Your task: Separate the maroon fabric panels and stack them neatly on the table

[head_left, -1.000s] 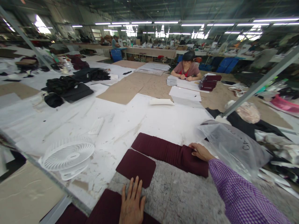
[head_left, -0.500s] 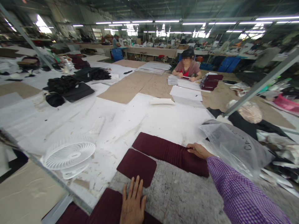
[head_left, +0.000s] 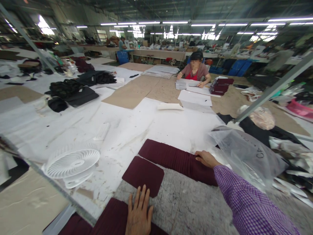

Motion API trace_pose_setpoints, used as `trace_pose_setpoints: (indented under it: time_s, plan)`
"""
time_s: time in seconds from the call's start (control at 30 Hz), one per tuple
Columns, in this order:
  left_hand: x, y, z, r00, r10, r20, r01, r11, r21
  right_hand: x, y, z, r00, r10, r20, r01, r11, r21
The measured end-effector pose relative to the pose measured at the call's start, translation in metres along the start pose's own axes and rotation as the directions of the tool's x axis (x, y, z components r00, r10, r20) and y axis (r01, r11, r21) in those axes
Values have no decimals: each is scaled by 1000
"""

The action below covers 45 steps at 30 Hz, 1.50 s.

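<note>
Close to the near edge, my left hand (head_left: 140, 212) lies flat with its fingers stretched out. It rests on a maroon fabric stack (head_left: 110, 213), its fingertips by the lower edge of a single maroon fabric piece (head_left: 144, 174) with cut corners. My right hand (head_left: 207, 159), in a purple checked sleeve, is on a long row of overlapping maroon fabric pieces (head_left: 168, 158). Its fingers are bent together over the row's far edge, towards the right end, and grip a fabric piece there. Under the maroon pieces is a grey, marked board (head_left: 193, 202).
A white fan (head_left: 75, 163) stands at the left. To the right lie a clear plastic bag (head_left: 246, 153) and a slanting metal pole (head_left: 274, 88). Black fabric (head_left: 83, 96) lies farther back left. Across the table a co-worker (head_left: 195, 70) handles papers beside a maroon stack (head_left: 221, 86).
My right hand has shifted very slightly left along the row. My left hand has stayed put. The co-worker's hands have moved apart over the papers.
</note>
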<state>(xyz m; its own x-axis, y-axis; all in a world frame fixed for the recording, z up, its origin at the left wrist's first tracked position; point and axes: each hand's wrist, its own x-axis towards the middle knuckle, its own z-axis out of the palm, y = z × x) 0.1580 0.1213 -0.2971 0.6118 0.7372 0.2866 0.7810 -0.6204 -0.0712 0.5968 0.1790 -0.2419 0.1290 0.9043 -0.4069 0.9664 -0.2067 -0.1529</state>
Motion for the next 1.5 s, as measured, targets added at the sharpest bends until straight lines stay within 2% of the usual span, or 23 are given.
trace_pose_setpoints:
  time_s: [0.4,0.67,0.77,1.0,1.2,1.5]
  plan:
    - [4,0,1,999,14,-32,-14,1000,-6,1,2,11,997,47,-60,-48,999,-14]
    - [1,0,7,999,14,-37,-15,1000,-14,-9,-7,14,982,32,-186,-34,999,-6]
    - [0,0,6,999,9,-37,-10,1000,-16,-10,-8,12,977,-11,-215,8,1000,-15]
    - [-1,0,9,1000,8,-28,-9,999,-39,-1,-2,3,979,-161,-122,161,987,-9]
    - [-2,-1,18,998,29,-53,-31,999,-31,10,-2,-6,982,-180,-52,180,984,-12]
    - [0,0,14,999,32,-45,-32,999,-15,18,-2,-10,985,-172,19,171,985,32]
